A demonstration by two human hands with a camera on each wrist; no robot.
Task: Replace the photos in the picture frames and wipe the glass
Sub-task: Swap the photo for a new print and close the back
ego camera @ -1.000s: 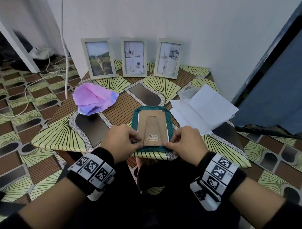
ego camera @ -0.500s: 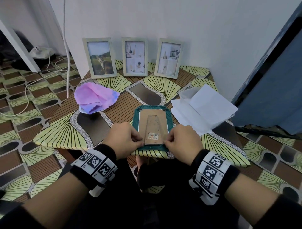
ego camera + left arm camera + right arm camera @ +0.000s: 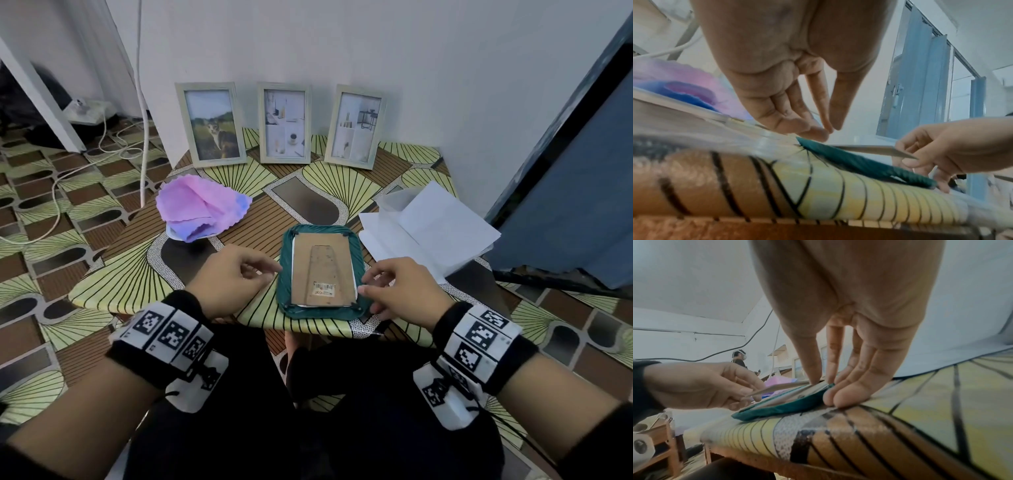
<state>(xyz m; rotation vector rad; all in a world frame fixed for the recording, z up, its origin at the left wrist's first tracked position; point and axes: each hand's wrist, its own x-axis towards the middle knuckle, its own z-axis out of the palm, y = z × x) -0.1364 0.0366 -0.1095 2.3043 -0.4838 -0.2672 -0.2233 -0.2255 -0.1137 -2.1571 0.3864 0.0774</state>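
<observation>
The green frame (image 3: 322,274) lies face down at the table's (image 3: 113,277) near edge. Left hand (image 3: 233,277) hangs loosely curled by its left side, holding nothing. Right hand (image 3: 400,294) has its fingers down at the right side; whether they pinch the backing board (image 3: 323,274) I can't tell. I'd free every corner tab, then lift evenly. Only the wrist views show the board's stand flap (image 3: 875,150) raised.

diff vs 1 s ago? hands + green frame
Both hands have pulled outward off the lower corners of the green frame. The left hand now sits beside its left edge, apparently clear; the right hand stays at the right edge, fingertips touching it. Frame still face-down, brown backing board still in; cloth, papers and three standing frames unchanged.
</observation>
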